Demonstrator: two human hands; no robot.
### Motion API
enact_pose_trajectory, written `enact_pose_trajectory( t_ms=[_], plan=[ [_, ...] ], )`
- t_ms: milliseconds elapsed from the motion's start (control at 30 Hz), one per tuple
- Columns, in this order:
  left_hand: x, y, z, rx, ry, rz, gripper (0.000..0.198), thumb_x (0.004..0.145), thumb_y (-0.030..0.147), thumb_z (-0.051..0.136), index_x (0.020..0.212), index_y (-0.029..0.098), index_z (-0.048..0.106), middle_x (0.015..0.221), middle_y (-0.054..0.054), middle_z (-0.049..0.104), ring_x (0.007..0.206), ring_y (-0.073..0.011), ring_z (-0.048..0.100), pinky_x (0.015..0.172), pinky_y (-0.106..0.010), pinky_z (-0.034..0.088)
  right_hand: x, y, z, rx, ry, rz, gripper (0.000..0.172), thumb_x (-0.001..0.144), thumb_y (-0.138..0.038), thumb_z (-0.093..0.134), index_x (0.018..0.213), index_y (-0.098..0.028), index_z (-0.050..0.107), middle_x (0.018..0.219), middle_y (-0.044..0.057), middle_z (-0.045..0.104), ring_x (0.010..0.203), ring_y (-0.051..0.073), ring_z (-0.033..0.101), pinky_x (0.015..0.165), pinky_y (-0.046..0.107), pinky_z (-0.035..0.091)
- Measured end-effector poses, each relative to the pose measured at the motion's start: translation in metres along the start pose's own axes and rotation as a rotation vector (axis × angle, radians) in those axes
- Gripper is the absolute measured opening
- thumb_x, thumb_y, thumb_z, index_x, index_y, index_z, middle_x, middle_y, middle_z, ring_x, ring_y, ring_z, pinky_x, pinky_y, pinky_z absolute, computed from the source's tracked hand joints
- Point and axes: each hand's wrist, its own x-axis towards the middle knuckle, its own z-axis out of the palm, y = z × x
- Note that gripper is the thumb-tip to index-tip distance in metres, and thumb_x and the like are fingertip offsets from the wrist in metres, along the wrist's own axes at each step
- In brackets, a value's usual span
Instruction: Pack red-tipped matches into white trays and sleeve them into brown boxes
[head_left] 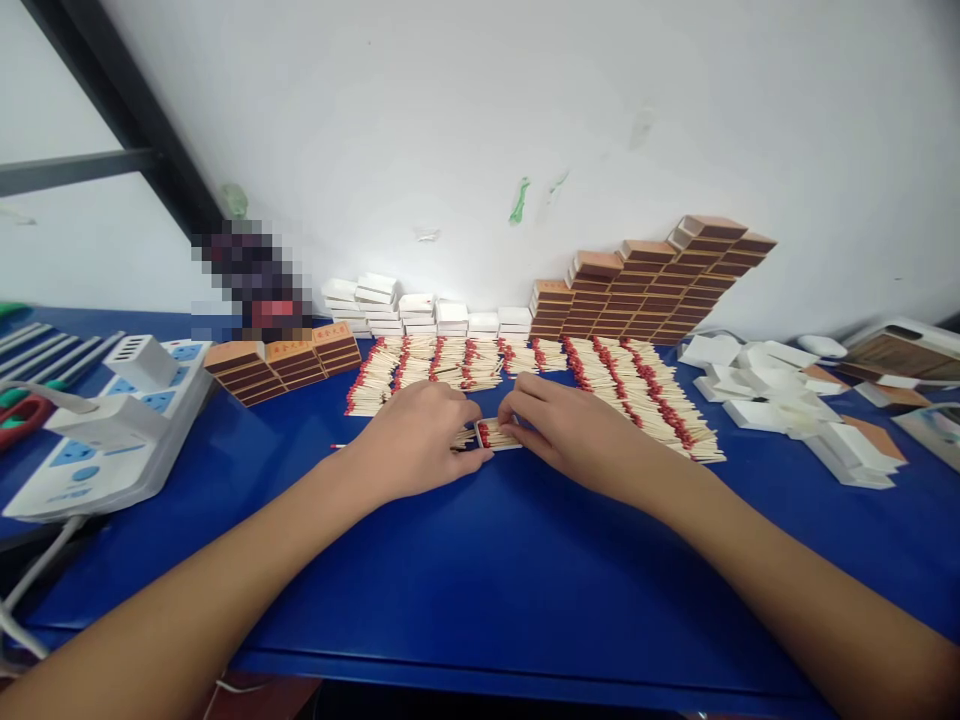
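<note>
A small white matchbox tray (512, 447) with red-headed matches (487, 436) in it lies on the blue table between my hands. My left hand (420, 440) closes over the tray's left end, thumb at the near corner and forefinger at the far one. A few more match sticks (463, 439) show in the gap between that thumb and forefinger. From the right, my right hand (570, 430) reaches over the tray with fingertips pinched together at the matches; its palm side is hidden. Just beyond both hands lie rows of loose matches (652, 400).
White trays (379, 290) stand stacked along the wall, beside stepped brown matchboxes (645, 290). Shorter matchbox stacks (289, 365) and a power strip (150, 440) are at left. More white trays (780, 385) are heaped at right. A single match (339, 446) lies by my left wrist.
</note>
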Motion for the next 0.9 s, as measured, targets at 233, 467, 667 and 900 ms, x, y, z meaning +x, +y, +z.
enact_pose_trajectory(
  t_ms=[233,467,667,900],
  plan=[
    [-0.001,-0.001,0.002,-0.024,-0.027,0.016,0.032,0.095,0.045,0.07,0.11,0.018,0.078,0.099,-0.009,0.078,0.103,-0.0312,0.071,0.088,-0.045,0.056,0.001,0.005,-0.003,0.176,-0.012,0.047,0.011,0.105,-0.022,0.056,0.098,-0.02,0.065,0.101,0.005,0.062,0.079,0.017,0.059,0.069,0.031,0.042],
    [-0.001,0.0,0.001,-0.038,-0.015,0.018,0.032,0.094,0.045,0.071,0.112,0.019,0.078,0.103,-0.01,0.078,0.106,-0.0315,0.072,0.09,-0.044,0.056,0.011,0.037,0.003,0.132,0.141,0.172,0.012,0.102,-0.026,0.059,0.1,-0.021,0.069,0.095,0.005,0.062,0.084,0.021,0.059,0.074,0.033,0.044],
    [-0.002,0.0,0.002,-0.039,0.005,0.036,0.031,0.094,0.045,0.072,0.11,0.019,0.079,0.099,-0.01,0.078,0.102,-0.0312,0.072,0.085,-0.043,0.056,0.019,0.058,0.015,0.004,0.11,0.225,0.017,0.102,-0.022,0.052,0.104,-0.02,0.069,0.104,0.009,0.063,0.09,0.024,0.062,0.076,0.035,0.045],
    [-0.002,0.0,0.002,-0.031,-0.004,0.036,0.031,0.095,0.045,0.07,0.11,0.02,0.078,0.098,-0.01,0.077,0.1,-0.0306,0.072,0.083,-0.042,0.056,0.023,0.062,0.017,0.005,0.131,0.228,0.017,0.104,-0.024,0.052,0.107,-0.02,0.068,0.105,0.01,0.063,0.092,0.024,0.062,0.078,0.035,0.045]
  ],
)
